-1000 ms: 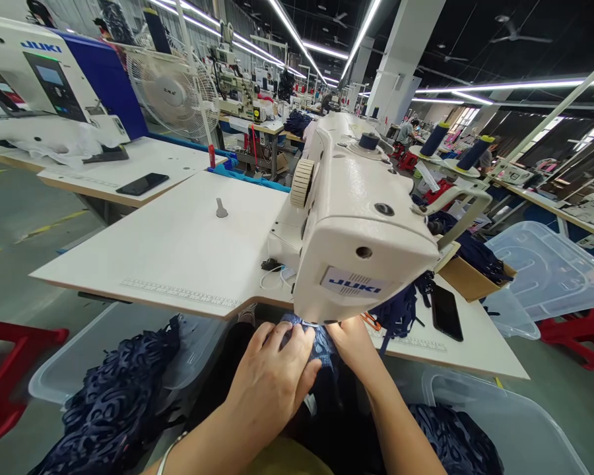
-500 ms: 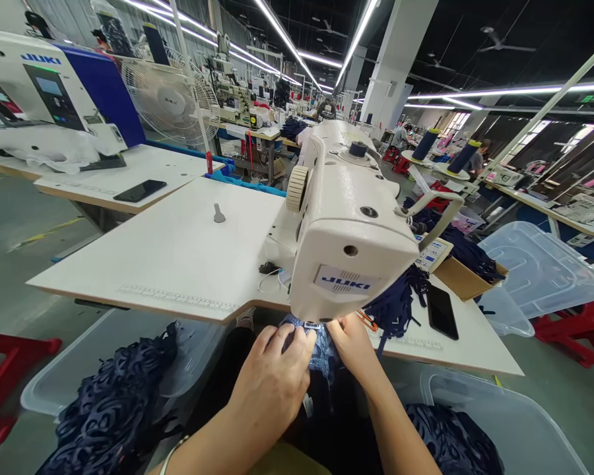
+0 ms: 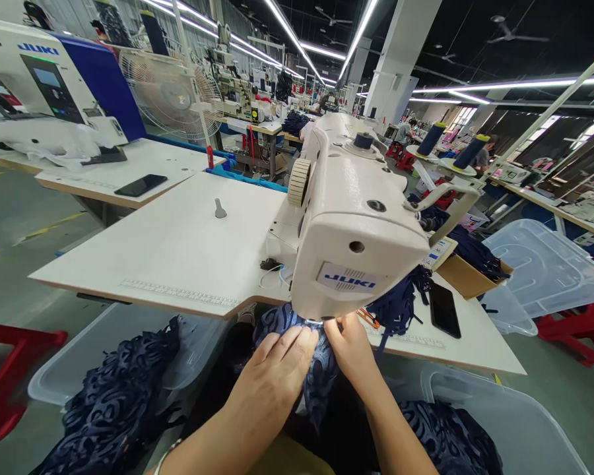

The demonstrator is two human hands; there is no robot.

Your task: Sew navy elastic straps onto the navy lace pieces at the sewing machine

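Note:
A white Juki sewing machine (image 3: pixel 349 224) stands on a white table (image 3: pixel 178 251). Under its head lies navy lace fabric (image 3: pixel 280 321). My left hand (image 3: pixel 272 382) rests flat on the fabric with its fingers stretched toward the needle area. My right hand (image 3: pixel 349 346) pinches the fabric edge just below the machine head, fingers pressed together. The needle itself is hidden behind the machine head.
A clear bin with navy lace (image 3: pixel 113 402) sits at lower left, another bin (image 3: pixel 499 422) at lower right. A black phone (image 3: pixel 443 309), orange snips (image 3: pixel 369 318) and a cardboard box (image 3: pixel 468 274) lie on the table's right side. A fan (image 3: pixel 171 86) stands behind.
More navy fabric has spread out to the left under the machine head. My left hand has flattened and slid slightly down; my right hand has shifted a little toward the needle.

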